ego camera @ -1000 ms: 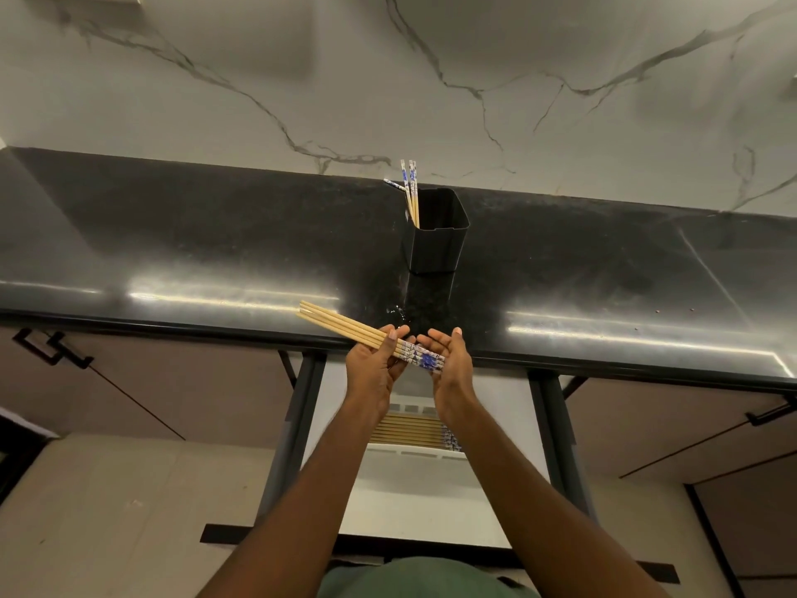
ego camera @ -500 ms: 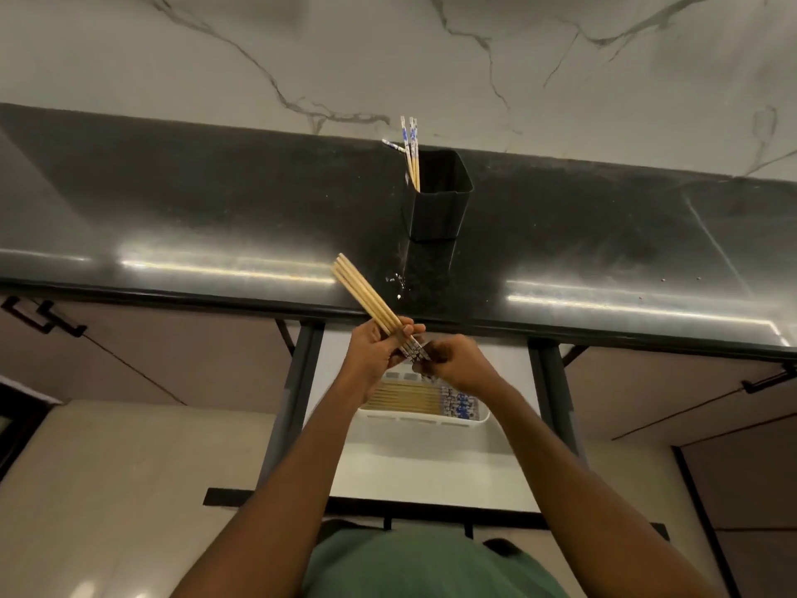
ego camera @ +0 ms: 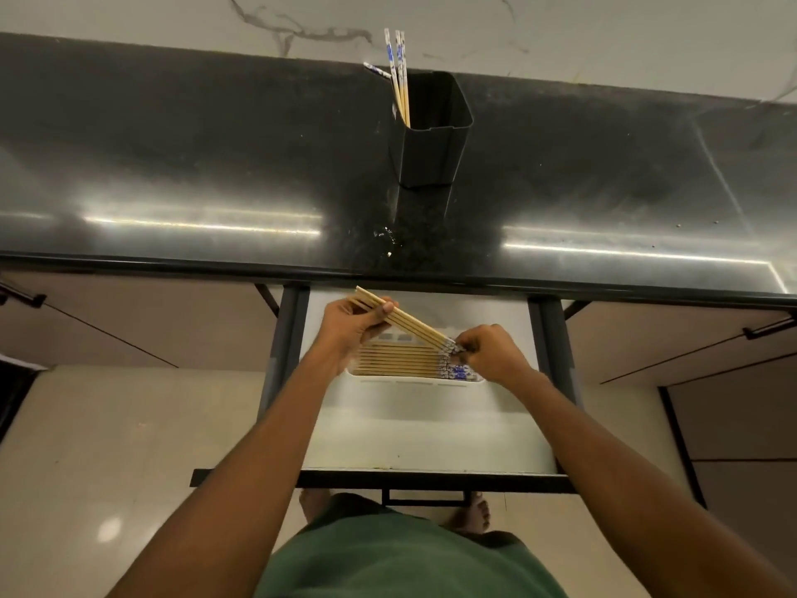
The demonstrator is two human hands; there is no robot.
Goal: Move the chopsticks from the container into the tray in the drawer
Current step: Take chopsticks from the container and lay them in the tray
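A bundle of wooden chopsticks [ego camera: 409, 323] with blue-and-white patterned ends slants over the open drawer. My left hand [ego camera: 351, 328] grips its plain end and my right hand [ego camera: 489, 353] pinches its patterned end. Just below, a white tray [ego camera: 414, 381] in the drawer [ego camera: 422, 429] holds several chopsticks [ego camera: 401, 360] lying side by side. A black container [ego camera: 433, 135] stands on the counter with a few chopsticks [ego camera: 399, 75] still leaning in its left corner.
The glossy black counter [ego camera: 215, 166] runs across the view, with a marble wall behind. Closed cabinet doors with black handles [ego camera: 767, 328] flank the drawer. The drawer's black front rail [ego camera: 388, 479] is close to my body.
Both hands came down from the counter edge to just over the tray, and the bundle tilted flatter. My view dropped toward the drawer.
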